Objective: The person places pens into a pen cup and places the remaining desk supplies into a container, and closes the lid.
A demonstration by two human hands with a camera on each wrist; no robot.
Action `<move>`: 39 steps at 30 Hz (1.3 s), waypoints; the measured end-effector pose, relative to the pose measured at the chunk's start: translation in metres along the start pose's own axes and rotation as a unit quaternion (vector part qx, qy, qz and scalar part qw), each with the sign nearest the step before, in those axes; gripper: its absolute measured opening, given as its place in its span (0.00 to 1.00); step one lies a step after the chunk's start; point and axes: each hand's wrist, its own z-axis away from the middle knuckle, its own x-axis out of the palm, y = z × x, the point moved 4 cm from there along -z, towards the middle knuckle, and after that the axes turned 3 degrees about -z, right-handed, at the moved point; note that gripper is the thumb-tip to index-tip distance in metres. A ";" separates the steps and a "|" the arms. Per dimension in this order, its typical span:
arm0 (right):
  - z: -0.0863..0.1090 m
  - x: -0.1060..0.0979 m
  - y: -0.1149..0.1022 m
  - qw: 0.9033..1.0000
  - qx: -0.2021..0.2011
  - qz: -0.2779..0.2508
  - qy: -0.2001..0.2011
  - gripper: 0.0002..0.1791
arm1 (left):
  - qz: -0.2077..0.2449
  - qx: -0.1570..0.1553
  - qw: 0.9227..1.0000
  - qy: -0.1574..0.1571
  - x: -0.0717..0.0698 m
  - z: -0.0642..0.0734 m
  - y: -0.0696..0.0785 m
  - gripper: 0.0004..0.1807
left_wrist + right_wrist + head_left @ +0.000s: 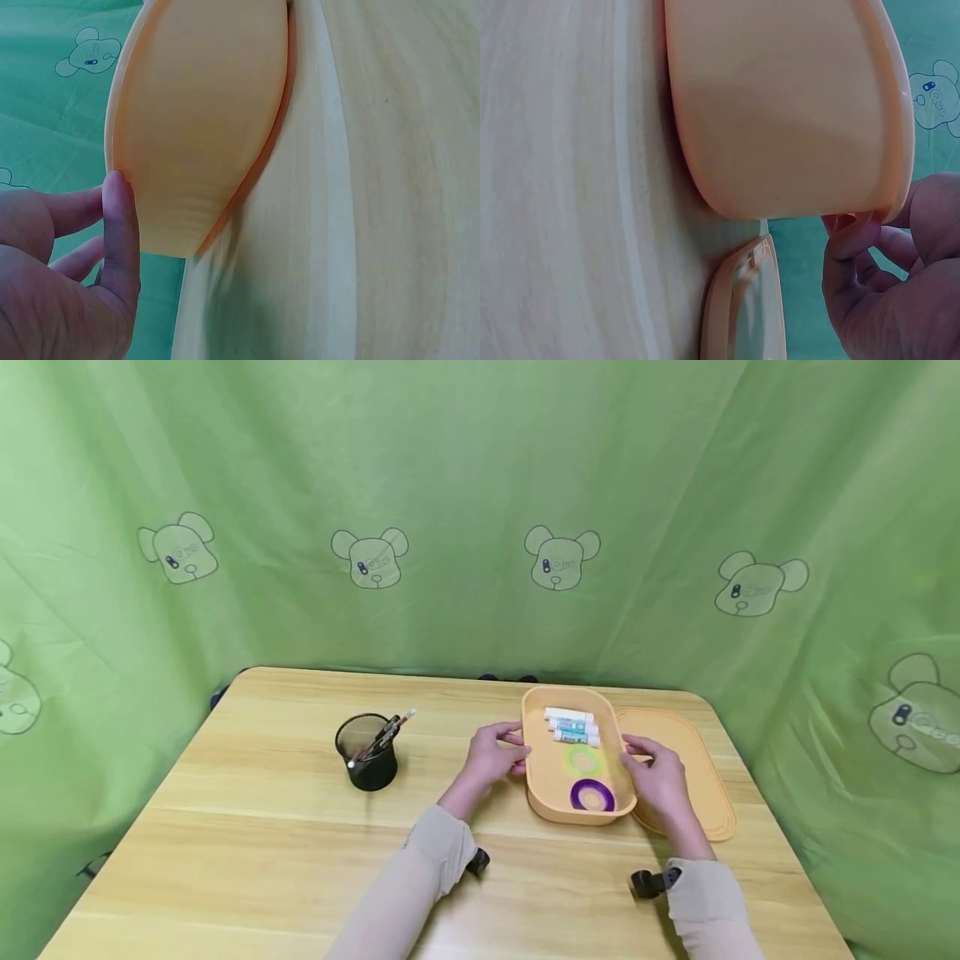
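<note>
A pale orange plastic box point(551, 768) stands without its lid on the table, held between both hands. Inside lie white glue sticks point(573, 725) with teal labels, a lime-green tape roll point(583, 762) and a purple-edged tape roll point(592, 795). The left hand point(495, 752) pinches the left rim, its fingertips right at the edge in the left wrist view. On the opposite side the right hand point(660, 772) grips the right rim, thumb and fingers curled at it in the right wrist view. The matching orange lid point(693, 777) lies beside the box, partly hidden by the right hand.
To the left stands a black mesh pen holder point(372, 770) with pens and a pencil in it. The wooden table point(247, 827) meets a green curtain point(465, 460) printed with bear heads at the back and sides.
</note>
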 end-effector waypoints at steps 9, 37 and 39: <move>0.000 -0.001 -0.003 1.000 -0.001 0.007 -0.001 0.23 | -0.002 -0.014 1.000 -0.002 -0.001 -0.002 0.001 0.32; -0.002 -0.090 0.090 0.994 0.098 0.056 0.001 0.42 | -0.002 -0.022 1.000 0.009 -0.002 0.002 0.005 0.29; -0.001 -0.089 0.095 0.993 0.107 0.053 0.001 0.41 | 0.000 -0.022 1.000 0.006 -0.001 0.002 0.004 0.30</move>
